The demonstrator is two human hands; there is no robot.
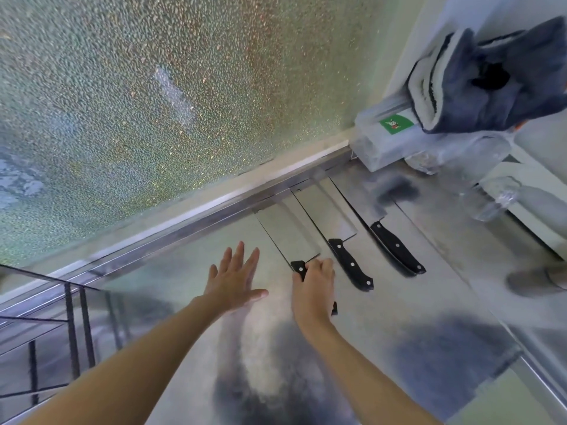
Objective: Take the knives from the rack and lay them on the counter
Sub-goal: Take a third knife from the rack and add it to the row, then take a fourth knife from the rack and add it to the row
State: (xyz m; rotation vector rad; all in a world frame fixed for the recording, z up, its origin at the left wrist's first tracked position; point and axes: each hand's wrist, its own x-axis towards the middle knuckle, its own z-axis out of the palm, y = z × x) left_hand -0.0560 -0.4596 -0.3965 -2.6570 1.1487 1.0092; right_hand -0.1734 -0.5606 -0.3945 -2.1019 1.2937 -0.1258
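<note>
Three cleavers with black riveted handles lie side by side on the steel counter (190, 280), blades pointing toward the back wall. My right hand (313, 286) is closed over the handle of the leftmost cleaver (287, 233), whose blade rests flat on the counter. The middle cleaver (325, 213) and the right cleaver (362, 197) lie free, handles toward me. My left hand (234, 276) hovers flat just left of the held cleaver, fingers spread, holding nothing. A black wire rack (73, 320) stands at the left edge; no knives show in it.
A textured glass pane (153, 102) rises behind the counter. At the back right stands a clear plastic box with a green label (392, 133), a dark blue towel (491, 84) above it, and clear glassware (491, 204) by a white object.
</note>
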